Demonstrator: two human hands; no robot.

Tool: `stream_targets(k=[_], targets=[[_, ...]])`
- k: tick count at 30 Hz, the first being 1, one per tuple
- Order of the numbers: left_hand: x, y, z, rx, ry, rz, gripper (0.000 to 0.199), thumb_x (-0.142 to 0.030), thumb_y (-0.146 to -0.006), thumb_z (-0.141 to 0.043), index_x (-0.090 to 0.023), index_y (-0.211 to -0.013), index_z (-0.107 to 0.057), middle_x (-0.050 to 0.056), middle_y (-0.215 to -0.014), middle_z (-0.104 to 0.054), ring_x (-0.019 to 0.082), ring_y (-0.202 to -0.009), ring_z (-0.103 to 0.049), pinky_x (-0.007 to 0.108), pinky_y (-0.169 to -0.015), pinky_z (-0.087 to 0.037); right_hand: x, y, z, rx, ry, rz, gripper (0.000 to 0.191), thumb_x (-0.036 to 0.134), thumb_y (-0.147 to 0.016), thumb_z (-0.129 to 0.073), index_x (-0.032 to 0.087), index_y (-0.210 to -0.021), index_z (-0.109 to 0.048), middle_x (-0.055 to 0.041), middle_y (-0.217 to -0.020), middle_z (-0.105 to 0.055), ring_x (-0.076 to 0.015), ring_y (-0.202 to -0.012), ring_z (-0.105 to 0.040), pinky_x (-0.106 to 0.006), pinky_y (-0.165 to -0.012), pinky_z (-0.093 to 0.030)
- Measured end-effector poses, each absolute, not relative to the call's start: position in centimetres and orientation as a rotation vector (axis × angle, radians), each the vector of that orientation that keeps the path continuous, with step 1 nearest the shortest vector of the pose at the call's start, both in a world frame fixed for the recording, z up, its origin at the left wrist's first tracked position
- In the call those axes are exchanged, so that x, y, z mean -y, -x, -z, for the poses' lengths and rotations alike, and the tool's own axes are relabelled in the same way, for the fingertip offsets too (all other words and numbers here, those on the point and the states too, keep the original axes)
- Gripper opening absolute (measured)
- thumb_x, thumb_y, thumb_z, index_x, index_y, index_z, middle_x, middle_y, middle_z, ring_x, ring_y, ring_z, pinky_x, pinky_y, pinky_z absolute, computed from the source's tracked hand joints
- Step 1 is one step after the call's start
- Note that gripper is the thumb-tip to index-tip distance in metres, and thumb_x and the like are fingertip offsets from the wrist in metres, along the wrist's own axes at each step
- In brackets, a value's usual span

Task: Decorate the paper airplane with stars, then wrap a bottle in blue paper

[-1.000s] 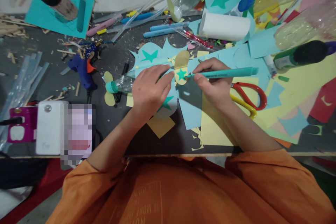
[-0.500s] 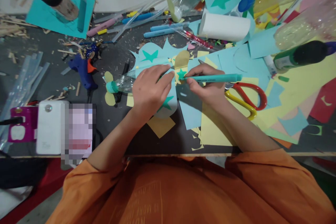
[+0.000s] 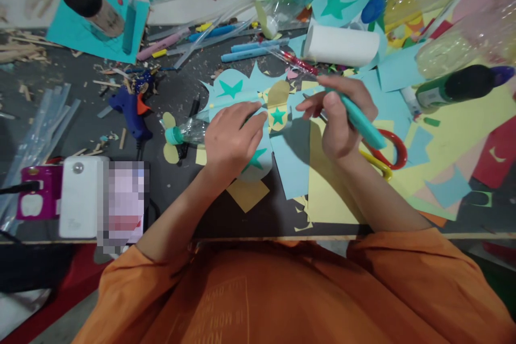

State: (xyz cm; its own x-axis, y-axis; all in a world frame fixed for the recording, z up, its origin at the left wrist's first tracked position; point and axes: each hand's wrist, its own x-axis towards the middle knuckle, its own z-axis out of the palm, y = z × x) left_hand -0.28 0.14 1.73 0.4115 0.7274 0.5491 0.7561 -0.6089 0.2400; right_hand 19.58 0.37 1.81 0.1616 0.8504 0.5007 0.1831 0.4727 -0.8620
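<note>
My left hand lies over a clear plastic bottle on its side, its fingers curled around the body and holding it down. The bottle has a teal cap and light blue paper wings with green stars. At its right end, a yellow paper piece carries a small green star. My right hand is closed on a teal marker pen, raised to the right of that star and apart from it. A thin dark-tipped item also shows by my right fingers; its kind is unclear.
Red-and-yellow-handled scissors lie partly behind my right hand. A blue glue gun is on the left, near a white power bank. Glue sticks, a white paper tube, a green-labelled bottle and paper scraps surround the work.
My right hand has lifted the marker off the small star and drawn back to the right, tilting the pen. My left hand stays on the bottle.
</note>
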Motion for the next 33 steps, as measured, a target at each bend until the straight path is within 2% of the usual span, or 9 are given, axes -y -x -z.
stream_targets(k=[5, 9, 12, 17, 19, 21, 26, 30, 33], targets=[[-0.2, 0.3, -1.7, 1.348, 2.606, 1.004, 0.023, -0.024, -0.101, -0.048, -0.024, -0.103, -0.071, 0.007, -0.109, -0.078, 0.021, -0.106, -0.072, 0.034, -0.09, -0.055, -1.1, -19.4, -1.5, 1.537, 1.085, -0.701, 0.025, 0.048, -0.089, -0.069, 0.035, -0.11, -0.067, 0.0001, -0.107, -0.075, -0.0223, -0.099, -0.075, -0.039, -0.083, -0.062], [0.1, 0.4, -2.2, 1.41, 2.695, 1.045, 0.028, -0.028, -0.104, -0.041, -0.023, -0.108, -0.069, 0.009, -0.116, -0.076, 0.021, -0.111, -0.07, 0.036, -0.095, -0.054, -1.1, -18.9, -1.2, 1.64, 1.116, -0.689, 0.01, 0.042, -0.093, -0.064, 0.033, -0.097, -0.068, -0.0004, -0.106, -0.077, -0.0233, -0.104, -0.074, -0.042, -0.089, -0.06], [0.2, 0.8, -2.9, 1.494, 2.719, 1.187, 0.037, -0.032, -0.108, -0.03, -0.023, -0.111, -0.066, 0.008, -0.12, -0.073, 0.02, -0.116, -0.067, 0.038, -0.099, -0.054, -1.1, -18.9, -1.5, 1.603, 1.125, -0.636, 0.01, 0.04, -0.094, -0.062, 0.033, -0.09, -0.068, -0.0002, -0.106, -0.078, -0.0249, -0.108, -0.074, -0.045, -0.092, -0.059], [-1.4, 2.5, -3.1, 1.489, 2.472, 1.514, 0.048, -0.048, -0.109, -0.019, -0.026, -0.113, -0.062, -0.002, -0.116, -0.071, 0.013, -0.114, -0.066, 0.037, -0.099, -0.055, -2.6, -20.3, -2.5, 1.466, 1.129, -0.507, 0.012, 0.042, -0.091, -0.067, 0.032, -0.086, -0.065, -0.0007, -0.103, -0.078, -0.0274, -0.11, -0.073, -0.047, -0.092, -0.059], [-2.2, 3.5, -3.3, 1.576, 2.525, 1.488, 0.046, -0.055, -0.107, -0.028, -0.024, -0.119, -0.06, 0.0, -0.117, -0.071, 0.014, -0.111, -0.067, 0.035, -0.095, -0.056, -3.6, -21.2, -2.5, 1.439, 1.115, -0.529, 0.012, 0.042, -0.09, -0.067, 0.03, -0.088, -0.063, 0.0003, -0.1, -0.077, -0.0269, -0.113, -0.072, -0.045, -0.093, -0.058], [-2.6, 4.4, -3.9, 1.696, 2.587, 1.406, 0.044, -0.057, -0.104, -0.038, -0.023, -0.115, -0.063, 0.003, -0.118, -0.073, 0.018, -0.11, -0.069, 0.036, -0.095, -0.057, -4.6, -22.0, -2.4, 1.424, 1.123, -0.563, 0.01, 0.038, -0.091, -0.066, 0.031, -0.088, -0.06, -0.0003, -0.098, -0.076, -0.0253, -0.115, -0.071, -0.041, -0.09, -0.058], [-2.4, 6.2, -4.7, 1.974, 2.564, 1.372, 0.028, -0.044, -0.101, -0.048, -0.025, -0.102, -0.069, 0.004, -0.103, -0.077, 0.019, -0.096, -0.072, 0.034, -0.084, -0.058, -7.2, -23.4, -1.8, 1.432, 1.137, -0.624, 0.013, 0.034, -0.092, -0.062, 0.033, -0.082, -0.054, 0.0002, -0.089, -0.071, -0.0188, -0.108, -0.071, -0.033, -0.089, -0.056], [-2.1, 6.2, -3.9, 2.137, 2.79, 1.182, 0.04, -0.051, -0.098, -0.048, -0.02, -0.107, -0.071, 0.009, -0.108, -0.078, 0.022, -0.096, -0.073, 0.033, -0.081, -0.058, -9.6, -23.3, -1.9, 1.402, 0.986, -0.784, 0.019, 0.043, -0.085, -0.071, 0.031, -0.082, -0.058, 0.0011, -0.087, -0.073, -0.0176, -0.099, -0.071, -0.033, -0.092, -0.055], [-1.7, 5.2, -4.0, 2.327, 2.904, 1.14, 0.051, -0.06, -0.089, -0.058, -0.017, -0.112, -0.073, 0.011, -0.114, -0.077, 0.025, -0.104, -0.072, 0.032, -0.087, -0.058, -11.2, -22.6, -2.5, 1.361, 0.915, -0.893, 0.01, 0.03, -0.081, -0.068, 0.028, -0.08, -0.058, 0.0017, -0.08, -0.069, -0.017, -0.088, -0.072, -0.033, -0.085, -0.056]])
